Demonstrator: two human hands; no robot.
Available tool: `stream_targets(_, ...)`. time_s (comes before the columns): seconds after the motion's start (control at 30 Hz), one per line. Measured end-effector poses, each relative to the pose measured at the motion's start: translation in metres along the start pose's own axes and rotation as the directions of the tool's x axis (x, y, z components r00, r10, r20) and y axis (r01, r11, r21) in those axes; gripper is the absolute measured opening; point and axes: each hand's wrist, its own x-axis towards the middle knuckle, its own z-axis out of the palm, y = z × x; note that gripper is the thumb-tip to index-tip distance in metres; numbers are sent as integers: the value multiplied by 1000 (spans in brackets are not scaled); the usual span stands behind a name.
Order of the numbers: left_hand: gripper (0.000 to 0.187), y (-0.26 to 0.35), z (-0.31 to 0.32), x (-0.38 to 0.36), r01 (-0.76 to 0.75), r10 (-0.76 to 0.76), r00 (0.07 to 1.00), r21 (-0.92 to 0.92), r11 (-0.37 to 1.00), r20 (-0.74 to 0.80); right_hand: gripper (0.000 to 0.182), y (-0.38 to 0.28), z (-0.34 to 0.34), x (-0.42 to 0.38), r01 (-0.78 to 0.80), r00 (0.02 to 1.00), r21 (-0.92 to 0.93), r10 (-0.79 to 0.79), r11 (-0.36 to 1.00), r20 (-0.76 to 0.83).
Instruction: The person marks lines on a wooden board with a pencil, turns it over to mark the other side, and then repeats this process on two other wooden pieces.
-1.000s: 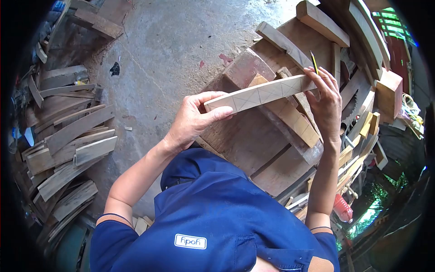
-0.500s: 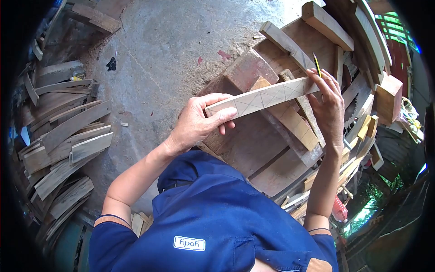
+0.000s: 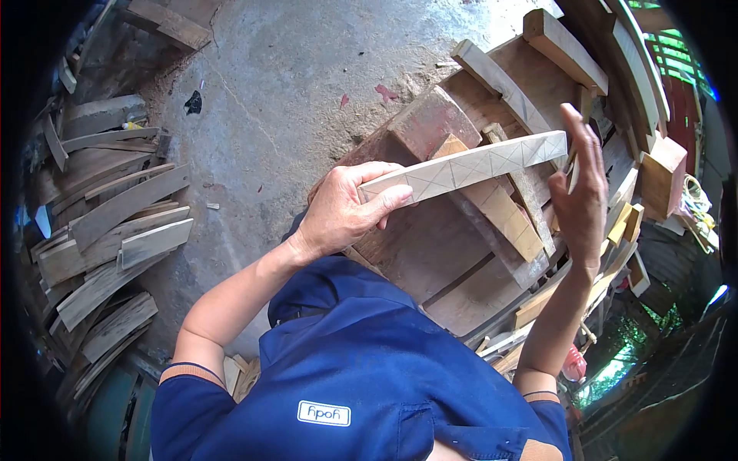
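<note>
My left hand [image 3: 346, 203] grips the near left end of a pale wooden strip [image 3: 469, 167], thumb on top and fingers underneath. Pencilled crosses and lines run along the strip's face. Just past its far right end is my right hand [image 3: 582, 196], fingers stretched upward and thumb apart, not closed on the strip. No pencil shows in it now, though part of the palm side is hidden. Below the strip, a wooden block with a pointed end [image 3: 503, 219] lies on the low wooden bench [image 3: 415, 261].
A reddish worn block [image 3: 434, 123] and a long batten [image 3: 503, 84] rest on the bench. Stacked boards [image 3: 127, 203] line the left side of the concrete floor [image 3: 284, 84]. More timber and a squared wood block [image 3: 663, 175] stand at the right.
My right hand has let go of the strip's far end and moved right, its fingers straightening. The pencil seen in it before no longer shows. My left hand keeps its hold.
</note>
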Motion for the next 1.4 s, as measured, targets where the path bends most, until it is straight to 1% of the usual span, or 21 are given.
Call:
stream_targets(0.03, 33, 0, -1, 0, 14, -14, 1000, 4, 1000, -1, 79, 0, -4, 4, -25, 1000, 117, 25, 993, -1)
stream_targets(0.1, 34, -1, 0, 0, 26, -27, 1000, 7, 1000, 4, 51, -6, 0, 9, -7, 995, 402, 46, 915, -88)
stream_targets(0.13, 35, -4, 0, 0, 15, -15, 1000, 11, 1000, -3, 51, -9, -1, 11, -8, 995, 401, 47, 916, -90)
stream_targets(0.17, 35, -5, 0, 0, 3, -2, 1000, 16, 1000, -12, 37, -12, -3, 14, -79, 995, 601, 95, 795, 4)
stream_targets(0.2, 35, -4, 0, 0, 0, 0, 1000, 17, 1000, -14, 31, -15, -4, 16, -157, 987, 762, 117, 628, 107)
stream_targets(0.23, 36, -2, 2, -1, -4, 4, 1000, 21, 1000, -20, 31, -18, -3, 19, -154, 988, 763, 113, 627, 106)
stream_targets(0.3, 36, -2, 4, -2, -9, 10, 1000, 26, 1000, -27, 42, -24, 1, 24, -218, 975, 852, 67, 476, 213)
stream_targets(0.33, 36, -3, 5, -3, -14, 15, 999, 27, 1000, -32, 42, -33, 16, 26, -166, 985, 836, 122, 524, 119)
stream_targets(0.37, 36, -5, 6, -3, -17, 18, 999, 28, 999, -36, 39, -35, 21, 26, -158, 987, 816, 100, 556, 123)
stream_targets(0.43, 36, -7, 5, -3, -13, 14, 999, 26, 1000, -36, 34, -33, 29, 29, -108, 989, 754, -7, 648, 147)
stream_targets(0.5, 36, -8, 5, -4, -9, 10, 999, 24, 1000, -40, 29, -45, 36, 26, -159, 983, 778, 22, 608, 183)
stream_targets(0.63, 36, -6, 5, -3, -8, 8, 999, 17, 1000, -39, 25, -53, 44, 21, -164, 971, 669, -2, 725, 240)
stream_targets(0.77, 36, -4, 5, -3, 8, -8, 1000, -3, 1000, -27, 22, -62, 42, 19, -165, 963, 604, -6, 779, 270)
stream_targets(0.87, 36, -7, 4, -2, 7, -7, 1000, -8, 1000, -26, 18, -63, 44, 18, 7, 974, 522, -124, 853, 190)
stream_targets(1.0, 36, -5, 5, -3, -2, 2, 999, -5, 1000, -36, 17, -64, 46, 17, 41, 974, 508, -147, 860, 171)
stream_targets(1.07, 36, -6, 5, -1, -10, 10, 1000, -16, 1000, -29, 15, -61, 46, 19, 109, 970, 494, -200, 863, 136)
stream_targets(1.17, 38, -8, 4, -2, -7, 7, 999, -2, 1000, -31, 14, -48, 42, 23, 130, 970, 469, -210, 874, 122)
stream_targets(1.2, 38, -8, 4, -2, -7, 7, 999, -2, 1000, -33, 13, -42, 40, 23, 151, 973, 458, -212, 876, 86)
stream_targets(1.23, 39, -8, 5, -2, -10, 10, 999, -3, 1000, -41, 13, -40, 36, 22, 59, 986, 452, -122, 890, 112)
stream_targets(1.33, 39, -10, 6, -2, -11, 10, 998, -9, 1000, -54, 13, -30, 33, 21, 44, 987, 407, -102, 912, 121)
stream_targets(1.4, 39, -9, 6, -1, -7, 7, 998, -13, 1000, -56, 13, -32, 34, 19, 50, 991, 394, -94, 918, 93)
